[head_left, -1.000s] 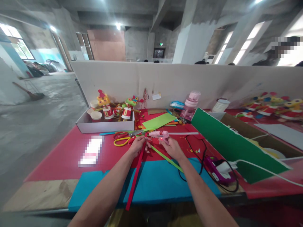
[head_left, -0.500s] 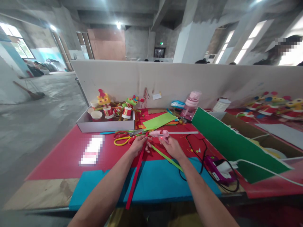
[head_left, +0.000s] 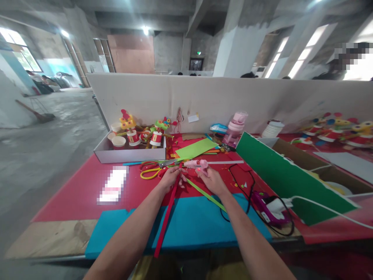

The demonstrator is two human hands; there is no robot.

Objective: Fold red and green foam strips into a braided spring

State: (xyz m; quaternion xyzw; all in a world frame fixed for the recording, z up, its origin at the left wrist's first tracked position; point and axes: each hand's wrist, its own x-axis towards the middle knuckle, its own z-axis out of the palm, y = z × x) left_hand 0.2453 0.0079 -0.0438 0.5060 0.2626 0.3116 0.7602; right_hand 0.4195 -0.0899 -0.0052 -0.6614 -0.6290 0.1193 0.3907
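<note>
- At the left, the white box [head_left: 129, 156] stood back from my arms, probably to keep its cups [head_left: 119, 143] and figures [head_left: 127, 123] off my working spot
- The scissors [head_left: 150, 174] lay just left of my fingers, yellow handle nearer me, which I judge left them in easy reach
- My left hand [head_left: 172, 179] was pinched around the red strip [head_left: 166, 221] near its upper end, likely to steady that end; the strip slanted down towards me over the blue sheet [head_left: 204, 225], long, narrow, flat and plain red, its lower tip just past the sheet's edge
- The pink glue gun [head_left: 194, 165] pointed left at that upper end, a small red light glowing on it
- A thin, straight green strip [head_left: 205, 194] slanted from near my left fingertips towards my right forearm [head_left: 243, 221]; I couldn't tell whether I gripped it too
- My right hand [head_left: 212, 180] was wrapped around the gun's handle, presumably to keep it level
- Farther right, the purple power block [head_left: 269, 210] sat aside, perhaps so its cords cleared my hands
</note>
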